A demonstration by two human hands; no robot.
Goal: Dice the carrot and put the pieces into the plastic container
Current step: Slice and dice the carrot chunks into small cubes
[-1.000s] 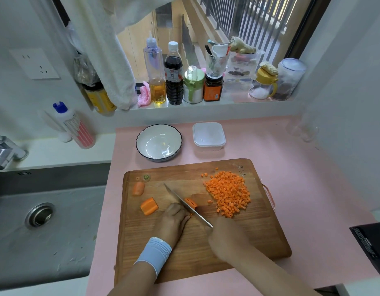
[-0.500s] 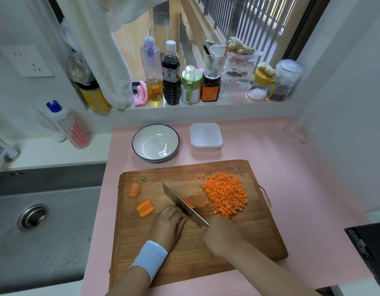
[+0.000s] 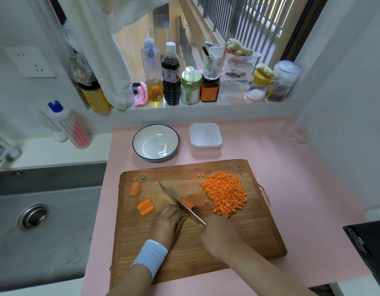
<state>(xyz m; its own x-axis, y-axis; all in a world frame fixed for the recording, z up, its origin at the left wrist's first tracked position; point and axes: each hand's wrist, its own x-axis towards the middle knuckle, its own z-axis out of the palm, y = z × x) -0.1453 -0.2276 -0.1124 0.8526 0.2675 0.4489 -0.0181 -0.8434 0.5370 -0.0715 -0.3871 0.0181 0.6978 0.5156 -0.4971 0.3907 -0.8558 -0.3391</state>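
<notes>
Within the last second the knife had tilted up and come back down into the carrot piece, so another cut was under way. The right hand was wrapped round the handle, and the left hand held the piece with curled fingers. The diced pile had not grown. One chunk and an end piece waited on the cutting board. The plastic container stood beyond it, untouched.

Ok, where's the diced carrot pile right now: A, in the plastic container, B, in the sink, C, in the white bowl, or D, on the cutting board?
D: the diced carrot pile is heaped on the right part of the cutting board, and no orange shows in the plastic container or the bowl behind it.
</notes>
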